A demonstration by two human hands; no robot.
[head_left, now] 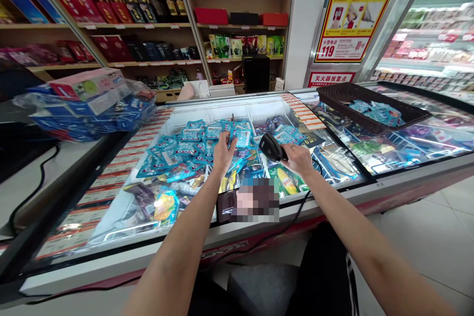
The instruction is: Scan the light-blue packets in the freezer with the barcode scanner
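Note:
My left hand (223,152) reaches into the open chest freezer (259,229) and pinches a blue packet (237,136) from the pile of blue packets (177,155). My right hand (298,159) is closed round the grip of a black barcode scanner (271,146), whose head points left toward that packet. The scanner's black cable (292,217) runs down over the freezer's front rim. A phone (225,206) with a blurred screen lies on the front edge between my arms.
A black basket (335,96) with more blue packets rests on the freezer's glass lid at right. Stacked blue and pink cartons (89,103) sit at left. Shelves of boxed goods (148,15) line the back wall. A refrigerated display (433,44) stands at far right.

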